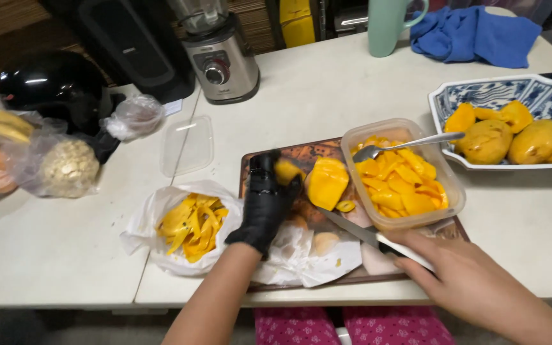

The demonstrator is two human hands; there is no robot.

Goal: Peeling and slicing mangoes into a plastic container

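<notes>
My left hand (264,203), in a black glove, grips a small piece of peeled mango (287,170) over the dark cutting board (289,153). A larger slab of mango (327,183) stands beside it on the board. My bare right hand (464,281) is shut on a knife's white handle; the knife (352,229) has its blade pointing left toward the mango slab. A clear plastic container (455,191) full of mango slices sits on the board's right side, with a metal spoon (410,144) resting in it.
A white plastic bag of mango peels (193,225) lies left of the board, a clear lid (188,145) behind it. A blue patterned dish (499,92) holds peeled mangoes. A blender base (222,64), green mug (388,25), blue cloth (477,35) and bagged fruit (7,147) stand further off.
</notes>
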